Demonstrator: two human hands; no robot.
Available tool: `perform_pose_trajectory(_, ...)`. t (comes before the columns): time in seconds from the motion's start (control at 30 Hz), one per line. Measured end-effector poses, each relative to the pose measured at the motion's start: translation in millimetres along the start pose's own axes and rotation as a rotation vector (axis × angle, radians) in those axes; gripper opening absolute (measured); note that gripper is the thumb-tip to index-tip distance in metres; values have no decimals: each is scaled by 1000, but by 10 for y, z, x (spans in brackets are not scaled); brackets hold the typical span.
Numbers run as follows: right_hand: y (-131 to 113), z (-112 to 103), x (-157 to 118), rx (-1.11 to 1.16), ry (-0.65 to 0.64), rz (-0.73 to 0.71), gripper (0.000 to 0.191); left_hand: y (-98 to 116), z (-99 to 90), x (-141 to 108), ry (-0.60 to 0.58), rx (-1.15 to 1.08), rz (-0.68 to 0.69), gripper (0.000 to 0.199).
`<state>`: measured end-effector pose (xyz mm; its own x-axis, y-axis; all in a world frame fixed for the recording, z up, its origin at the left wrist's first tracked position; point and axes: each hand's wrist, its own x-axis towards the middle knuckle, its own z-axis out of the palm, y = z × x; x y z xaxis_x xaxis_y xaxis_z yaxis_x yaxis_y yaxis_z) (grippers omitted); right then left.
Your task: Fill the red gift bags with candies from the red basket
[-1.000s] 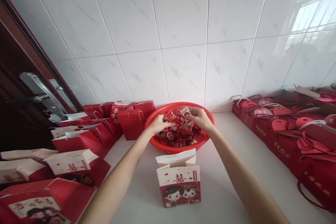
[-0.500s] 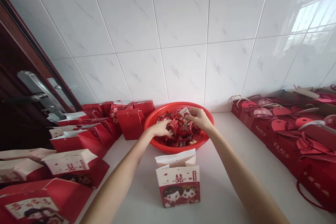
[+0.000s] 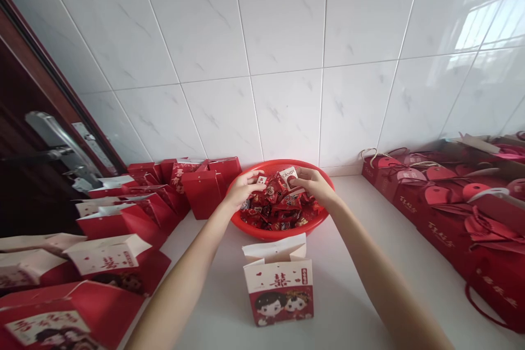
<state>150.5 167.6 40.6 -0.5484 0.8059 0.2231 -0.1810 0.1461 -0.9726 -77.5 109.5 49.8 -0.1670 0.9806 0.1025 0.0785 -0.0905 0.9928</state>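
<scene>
Currently both hands are at the red basket [image 3: 283, 235], which stands on the white table [image 3: 344, 306] near the tiled wall [image 3: 283, 16]. The left hand [image 3: 241, 191] is over the basket's left side, pinching a small red-and-white sweet [image 3: 261, 180] between thumb and fingers. The right hand [image 3: 315, 185] reaches across the opposite side and grips a white packet [image 3: 288, 175] printed CANDY by its edge, the lettering facing up. Below them, wrapped sweets [image 3: 283, 213], mostly red, lie heaped in the basket. Just in front of it, between the forearms, one bag [image 3: 279, 298] stands upright, its top open and its white flaps raised; whether it touches the rim I cannot tell. Its front is white above and red below, with two cartoon figures and a red double character. To the left, more bags [image 3: 123, 221] crowd together in rows, red or red and white, several of them open at the top; a plain red one stands just beside the basket. Well apart on the right, red boxes [image 3: 426, 219] with gold writing and cord handles are packed side by side along the table. At far left is a dark door [image 3: 24, 82] with a metal handle [image 3: 53, 128]. Window light reflects off the upper right tiles.
</scene>
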Motion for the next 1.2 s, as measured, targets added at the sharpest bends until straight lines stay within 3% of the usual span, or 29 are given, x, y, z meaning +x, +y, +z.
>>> perform_pose_trajectory(0.13,-44,-2,-25,20,-173,68,25,6,-1,-7,-5,-75,-20,59)
perform_pose_trajectory(0.23,-27,-4,-14,4,-245,61,28,3,10,-13,-80,-88,-13,61)
perform_pose_trajectory(0.6,-10,-17,-7,67,16,27,32,-2,5,-17,-260,69,-14,77)
perform_pose_trajectory(0.73,-53,3,-29,69,-22,-10,34,-17,20,-18,-345,118,-22,70)
perform_pose_trajectory(0.93,-43,11,-17,87,-81,-10,35,-38,35,2,-359,260,67,39)
perform_pose_trajectory(1.2,-35,8,-19,55,-132,70,46,0,43,-14,-287,275,134,36)
